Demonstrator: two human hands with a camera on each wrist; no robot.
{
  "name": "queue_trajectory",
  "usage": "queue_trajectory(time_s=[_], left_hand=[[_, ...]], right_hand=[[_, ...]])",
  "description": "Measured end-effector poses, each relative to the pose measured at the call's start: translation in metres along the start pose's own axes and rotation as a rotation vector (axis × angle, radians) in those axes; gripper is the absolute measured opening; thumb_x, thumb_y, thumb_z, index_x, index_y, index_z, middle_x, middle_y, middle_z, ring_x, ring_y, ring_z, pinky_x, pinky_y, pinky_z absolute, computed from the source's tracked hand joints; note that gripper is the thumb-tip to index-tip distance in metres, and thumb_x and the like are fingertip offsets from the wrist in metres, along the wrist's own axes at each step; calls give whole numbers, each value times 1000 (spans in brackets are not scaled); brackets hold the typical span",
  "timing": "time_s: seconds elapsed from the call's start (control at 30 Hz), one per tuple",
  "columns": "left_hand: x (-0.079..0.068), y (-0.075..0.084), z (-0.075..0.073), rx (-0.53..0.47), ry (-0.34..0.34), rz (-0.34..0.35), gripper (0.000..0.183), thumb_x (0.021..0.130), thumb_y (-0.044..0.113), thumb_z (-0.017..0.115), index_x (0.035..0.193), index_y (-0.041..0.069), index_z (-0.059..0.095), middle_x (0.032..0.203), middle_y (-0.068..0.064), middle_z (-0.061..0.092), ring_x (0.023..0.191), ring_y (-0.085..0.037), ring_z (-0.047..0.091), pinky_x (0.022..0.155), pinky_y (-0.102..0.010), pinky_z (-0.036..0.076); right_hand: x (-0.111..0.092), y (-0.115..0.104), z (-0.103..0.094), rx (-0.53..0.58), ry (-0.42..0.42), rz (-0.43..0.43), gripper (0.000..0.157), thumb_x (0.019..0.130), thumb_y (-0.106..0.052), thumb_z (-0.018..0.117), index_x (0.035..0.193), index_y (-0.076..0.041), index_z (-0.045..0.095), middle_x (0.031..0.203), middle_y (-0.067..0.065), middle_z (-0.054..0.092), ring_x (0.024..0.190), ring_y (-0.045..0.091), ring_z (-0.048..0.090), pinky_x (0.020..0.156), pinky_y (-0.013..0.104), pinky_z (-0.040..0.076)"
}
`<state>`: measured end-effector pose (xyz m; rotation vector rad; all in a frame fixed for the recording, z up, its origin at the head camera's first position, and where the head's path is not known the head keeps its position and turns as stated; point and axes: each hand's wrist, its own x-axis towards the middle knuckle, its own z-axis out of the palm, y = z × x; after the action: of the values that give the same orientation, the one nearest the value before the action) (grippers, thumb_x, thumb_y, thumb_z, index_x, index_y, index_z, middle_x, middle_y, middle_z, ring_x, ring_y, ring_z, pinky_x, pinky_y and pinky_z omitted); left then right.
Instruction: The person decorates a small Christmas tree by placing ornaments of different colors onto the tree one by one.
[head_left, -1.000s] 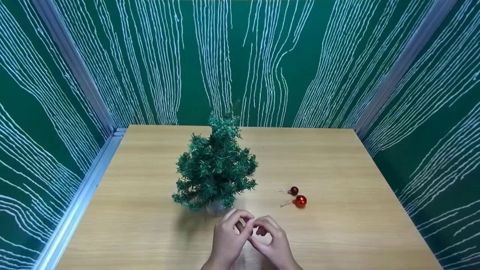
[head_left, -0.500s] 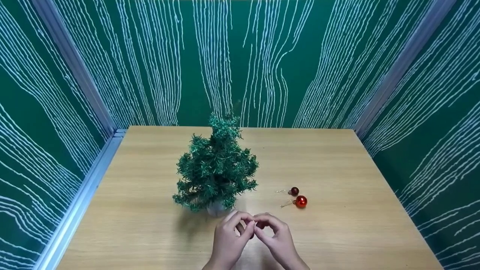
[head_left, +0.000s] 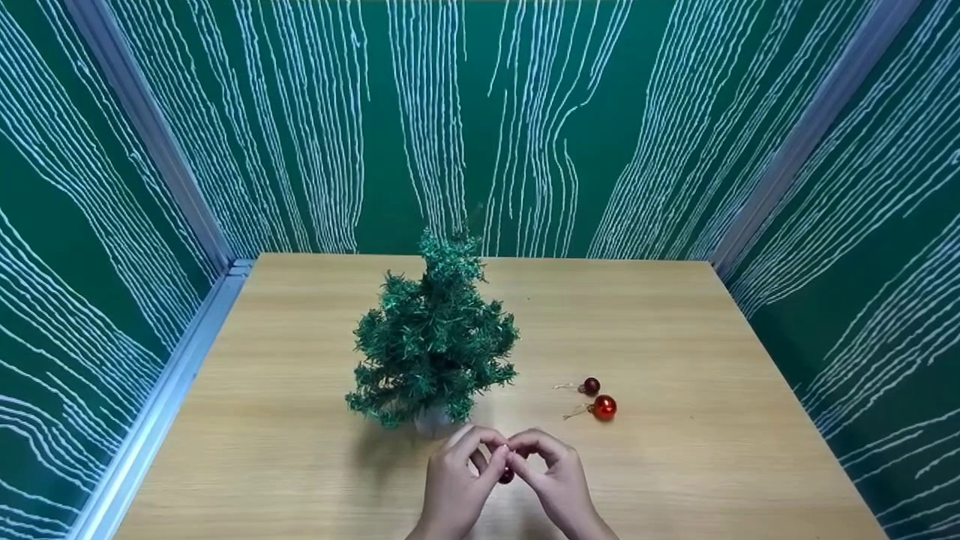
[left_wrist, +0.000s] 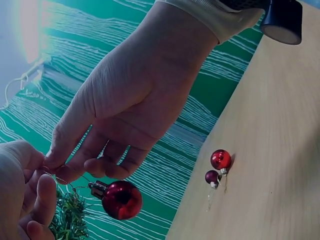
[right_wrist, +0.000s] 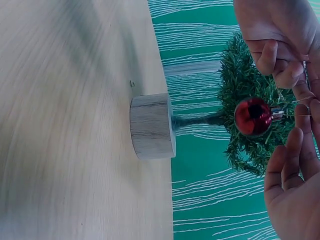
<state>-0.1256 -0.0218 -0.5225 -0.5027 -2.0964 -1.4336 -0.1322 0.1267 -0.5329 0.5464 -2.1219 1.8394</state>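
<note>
A shiny dark red bauble with a silver cap hangs by a thin cord below the joined fingertips of both hands. My left hand pinches the cord between thumb and forefinger. From the other side, my right hand pinches the same cord, thumb against index finger, its tips right at the left hand's. In the head view only part of the hanging ball shows beneath the fingers. Just beyond the left hand stands a small green artificial Christmas tree on a round whitish wooden base.
Right of the tree lie a bright red bauble and a smaller dark red bauble, their cords pointing left. The wooden table backs onto green walls with white wavy lines.
The right hand's thumb and fingers have come together at the left fingertips. More of the hanging bauble now shows below them. The tree and the two lying baubles stay in place.
</note>
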Motion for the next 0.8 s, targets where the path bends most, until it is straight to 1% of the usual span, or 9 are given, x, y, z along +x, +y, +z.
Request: queue_trajectory(time_s=[0.17, 0.33, 0.47, 0.57, 0.73, 0.8], left_hand=[[1, 1, -2, -2, 8, 2, 9, 87, 13, 73, 88, 20, 69, 80, 12, 60, 54, 7, 48, 52, -7, 42], [3, 1, -3, 8, 22, 0, 10, 86, 11, 74, 87, 19, 69, 79, 12, 60, 54, 7, 48, 52, -8, 42], [4, 1, -5, 17, 29, -8, 10, 86, 11, 75, 87, 20, 69, 79, 12, 60, 55, 6, 49, 53, -9, 43], [5, 1, -7, 21, 39, -1, 10, 86, 12, 74, 87, 20, 68, 78, 12, 59, 56, 6, 50, 53, -9, 43], [9, 0, -12, 13, 62, 66, 11, 86, 10, 73, 88, 19, 68, 80, 10, 61, 57, 3, 51, 53, -9, 44], [10, 0, -13, 7, 68, 82, 12, 87, 10, 73, 89, 20, 68, 81, 10, 62, 58, 3, 52, 53, -10, 44]], right_hand=[[2, -3, 0, 32, -2, 39, 13, 84, 3, 71, 90, -9, 71, 84, -1, 70, 78, 9, 63, 74, 23, 50], [6, -7, 0, 44, 14, 93, 11, 84, 2, 71, 89, -9, 71, 85, -2, 70, 81, 9, 64, 76, 22, 49], [9, -9, 1, 44, 13, 107, 13, 83, 2, 72, 89, -9, 72, 85, -3, 71, 81, 10, 64, 76, 22, 49], [12, -10, 2, 53, 9, 81, 13, 84, 3, 71, 90, -9, 72, 86, -2, 71, 82, 10, 65, 75, 22, 50], [16, -10, 4, 81, 0, -25, 13, 84, 5, 69, 91, -5, 71, 85, 2, 70, 81, 10, 65, 74, 21, 51], [17, -11, 6, 92, -9, -59, 13, 85, 6, 68, 91, -4, 70, 84, 4, 70, 81, 10, 65, 74, 21, 51]])
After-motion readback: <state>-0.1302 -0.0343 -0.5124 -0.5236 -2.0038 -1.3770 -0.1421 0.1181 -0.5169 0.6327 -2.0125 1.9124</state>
